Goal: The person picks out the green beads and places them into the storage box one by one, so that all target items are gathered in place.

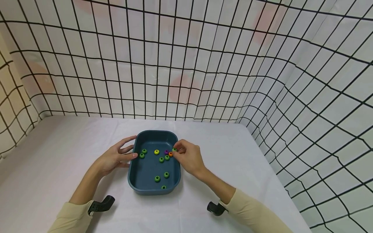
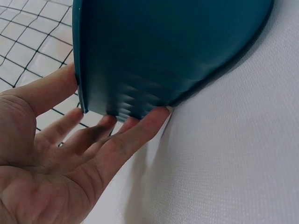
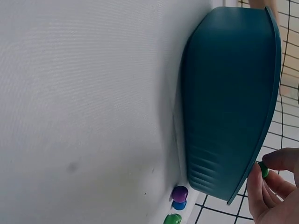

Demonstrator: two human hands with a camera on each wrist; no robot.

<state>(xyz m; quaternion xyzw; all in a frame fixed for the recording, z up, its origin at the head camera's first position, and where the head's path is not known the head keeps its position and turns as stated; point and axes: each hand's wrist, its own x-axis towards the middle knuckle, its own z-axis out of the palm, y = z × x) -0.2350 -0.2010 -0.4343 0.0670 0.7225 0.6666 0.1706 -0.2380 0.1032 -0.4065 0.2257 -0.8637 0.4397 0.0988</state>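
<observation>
A dark teal tray (image 1: pixel 154 191) stands on the white cloth with several green beads inside. Among them lie a yellow bead (image 1: pixel 156 151), a purple bead (image 1: pixel 166 152) and an orange bead (image 1: pixel 170 154). My left hand (image 1: pixel 112 160) touches the tray's left wall from outside, thumb at the rim and the other fingers spread along the side. Over the right rim, my right hand (image 1: pixel 190 158) pinches a green bead (image 3: pixel 264 170) between thumb and fingertips.
On the cloth by the tray's outer wall, a purple bead (image 3: pixel 180 193), a blue bead (image 3: pixel 179 205) and a green bead (image 3: pixel 173 219) show in the right wrist view. A black wire grid (image 1: pixel 175 61) encloses the back and sides of the table.
</observation>
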